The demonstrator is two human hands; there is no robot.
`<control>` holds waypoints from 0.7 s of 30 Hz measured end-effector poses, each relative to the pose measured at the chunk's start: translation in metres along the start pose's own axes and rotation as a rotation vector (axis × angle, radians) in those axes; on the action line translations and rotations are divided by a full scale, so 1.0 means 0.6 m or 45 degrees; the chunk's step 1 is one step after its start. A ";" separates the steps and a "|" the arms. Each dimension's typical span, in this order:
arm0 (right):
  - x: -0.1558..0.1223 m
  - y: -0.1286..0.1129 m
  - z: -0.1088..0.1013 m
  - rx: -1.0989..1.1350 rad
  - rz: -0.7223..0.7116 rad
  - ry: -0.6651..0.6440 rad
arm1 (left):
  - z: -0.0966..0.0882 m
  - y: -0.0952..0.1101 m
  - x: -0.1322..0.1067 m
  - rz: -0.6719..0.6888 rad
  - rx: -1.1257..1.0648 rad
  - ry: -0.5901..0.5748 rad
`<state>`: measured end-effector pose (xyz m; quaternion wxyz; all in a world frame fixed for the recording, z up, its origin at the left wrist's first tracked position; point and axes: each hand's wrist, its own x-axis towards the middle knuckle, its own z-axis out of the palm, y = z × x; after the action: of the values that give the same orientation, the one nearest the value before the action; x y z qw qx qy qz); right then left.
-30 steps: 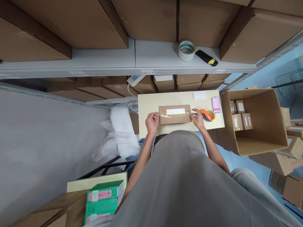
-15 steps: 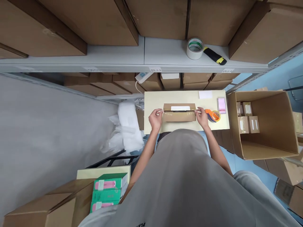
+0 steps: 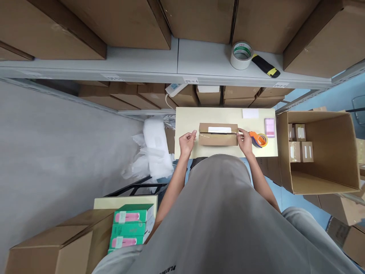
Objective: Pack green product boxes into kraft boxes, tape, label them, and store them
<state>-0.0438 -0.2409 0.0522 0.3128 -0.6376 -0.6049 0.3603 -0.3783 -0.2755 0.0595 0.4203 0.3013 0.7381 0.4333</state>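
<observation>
A small brown cardboard box point(image 3: 218, 134) with a white label lies on a pale table point(image 3: 188, 118) in front of me. My left hand point(image 3: 186, 141) is just off the box's left end, fingers curled, a thumb pointing at the box. My right hand point(image 3: 245, 138) rests against the box's right end, fingers closed on its edge or on a strip of clear tape; which one I cannot make out. An orange tape dispenser point(image 3: 259, 139) lies right beside that hand.
A big open carton point(image 3: 322, 179) with small boxes inside stands at the right. A white tape roll point(image 3: 241, 55) and a black-and-yellow knife point(image 3: 266, 66) lie on the shelf above. White wrapping point(image 3: 154, 152) hangs left of the table. Green-and-pink boxes point(image 3: 130, 228) sit near left.
The clear tape stretched between both hands over the box has been laid down. My left hand has come off the box's left end; the right stays at the right end.
</observation>
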 end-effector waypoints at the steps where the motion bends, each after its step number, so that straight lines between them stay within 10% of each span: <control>1: 0.000 0.000 0.000 -0.001 0.000 0.000 | -0.001 0.001 -0.002 -0.022 -0.032 -0.012; 21: 0.004 0.012 0.000 -0.050 -0.026 -0.041 | -0.031 0.025 -0.020 -0.012 -0.194 -0.162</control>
<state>-0.0394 -0.2388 0.0459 0.2941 -0.6315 -0.6234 0.3551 -0.3880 -0.2861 0.0823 0.4901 0.2919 0.6763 0.4661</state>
